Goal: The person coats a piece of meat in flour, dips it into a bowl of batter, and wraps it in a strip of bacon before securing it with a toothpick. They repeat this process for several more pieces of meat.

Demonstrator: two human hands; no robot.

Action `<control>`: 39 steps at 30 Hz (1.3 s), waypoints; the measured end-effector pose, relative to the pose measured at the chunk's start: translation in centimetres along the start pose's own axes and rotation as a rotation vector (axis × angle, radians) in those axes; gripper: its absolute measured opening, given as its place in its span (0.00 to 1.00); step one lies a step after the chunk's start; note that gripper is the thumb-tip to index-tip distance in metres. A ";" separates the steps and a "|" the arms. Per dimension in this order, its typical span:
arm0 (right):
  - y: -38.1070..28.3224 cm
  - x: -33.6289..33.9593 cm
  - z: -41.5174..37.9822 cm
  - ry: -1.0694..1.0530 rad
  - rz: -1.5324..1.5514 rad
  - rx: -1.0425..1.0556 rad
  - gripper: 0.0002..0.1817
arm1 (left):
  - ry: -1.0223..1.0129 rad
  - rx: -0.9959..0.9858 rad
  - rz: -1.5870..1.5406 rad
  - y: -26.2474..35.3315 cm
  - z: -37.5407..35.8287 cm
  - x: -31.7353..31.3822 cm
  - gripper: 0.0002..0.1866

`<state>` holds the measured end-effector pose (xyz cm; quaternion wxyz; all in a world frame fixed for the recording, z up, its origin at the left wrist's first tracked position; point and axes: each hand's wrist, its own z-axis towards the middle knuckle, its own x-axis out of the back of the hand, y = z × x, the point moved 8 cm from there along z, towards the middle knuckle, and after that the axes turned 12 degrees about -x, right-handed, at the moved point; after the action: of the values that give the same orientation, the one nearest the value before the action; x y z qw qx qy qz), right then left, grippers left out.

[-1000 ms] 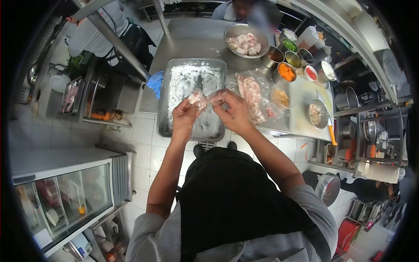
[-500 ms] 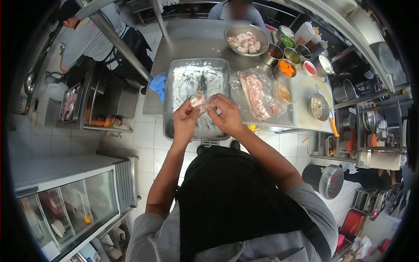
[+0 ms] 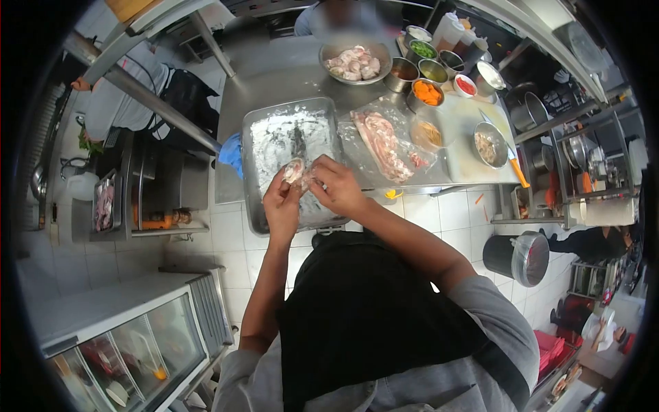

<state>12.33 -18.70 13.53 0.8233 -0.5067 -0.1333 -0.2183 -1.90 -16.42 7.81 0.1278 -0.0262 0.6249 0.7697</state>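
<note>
Between my hands, above a metal tray [image 3: 247, 147] coated with white flour [image 3: 271, 136], is a small piece of raw meat [image 3: 294, 169], pale pink and dusted white. My left hand [image 3: 281, 207] grips it between thumb and fingers. My right hand [image 3: 338, 187] pinches its right end, where thin skin or film shows; the fingertips partly hide it. Right of the tray, a long strip of raw meat [image 3: 382, 143] lies on clear plastic. Beyond the tray stands a metal bowl [image 3: 325, 71] of raw meat pieces [image 3: 355, 63].
Several small containers stand at the back right, one with orange pieces [image 3: 427, 93]. A cutting board [image 3: 458, 141] carries a metal bowl [image 3: 490, 145] and an orange-handled knife [image 3: 519, 173]. A blue cloth [image 3: 232, 154] hangs left of the tray. A co-worker [image 3: 147, 89] stands at left, another person [image 3: 321, 19] across the table.
My hands have come closer together around the meat, and the stretch of it between them is shorter. The camera view has shifted, so the table appears farther left.
</note>
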 end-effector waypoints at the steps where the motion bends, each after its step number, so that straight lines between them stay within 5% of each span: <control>1: 0.0 0.0 0.0 0.003 -0.023 0.003 0.06 | -0.009 0.002 0.002 0.0 0.0 -0.2 0.21; 10: 2.4 0.5 -0.3 -0.038 -0.108 -0.042 0.04 | -0.048 0.179 -0.001 -3.3 -0.1 -1.3 0.20; 14: 5.3 2.8 -0.1 0.061 0.019 -0.113 0.09 | -0.090 0.085 -0.133 -4.1 2.9 -2.9 0.19; 15: 6.3 4.1 -0.2 0.017 0.117 -0.328 0.10 | -0.096 0.085 -0.042 -4.8 4.7 -2.9 0.19; 24: 16.9 24.9 -9.2 0.357 0.322 -0.629 0.09 | -0.205 -0.170 0.017 -4.3 25.9 -14.1 0.18; 25: 19.0 27.9 -11.4 0.397 0.029 -0.809 0.09 | -0.245 -0.205 0.011 -4.7 28.1 -15.5 0.19; 26: 19.5 30.3 -12.5 0.490 0.134 -0.724 0.09 | -0.279 -0.239 0.004 -5.2 30.0 -16.8 0.21; 28: 20.4 33.8 -15.1 0.516 0.241 -0.810 0.07 | -0.239 -0.058 0.039 -6.0 31.0 -19.1 0.22; 30: 21.3 35.1 -16.7 0.492 0.325 -0.886 0.06 | -0.282 -0.211 0.430 -11.4 35.0 -17.6 0.22; 35: 22.8 31.3 -16.9 0.326 0.267 -0.892 0.06 | -0.469 -0.525 0.699 -8.3 24.6 -21.3 0.18; 37: 22.1 27.7 -14.3 0.214 0.134 -0.802 0.07 | -0.563 -0.173 0.675 -12.2 20.6 -21.1 0.15; 39: 20.5 24.4 -11.2 0.158 0.034 -0.651 0.07 | -0.573 -0.168 0.630 -15.5 17.5 -20.0 0.14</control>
<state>43.62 -26.10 3.33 0.6297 -0.7266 0.0159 -0.2743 23.09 0.12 0.79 0.0525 0.3702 0.4770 0.7954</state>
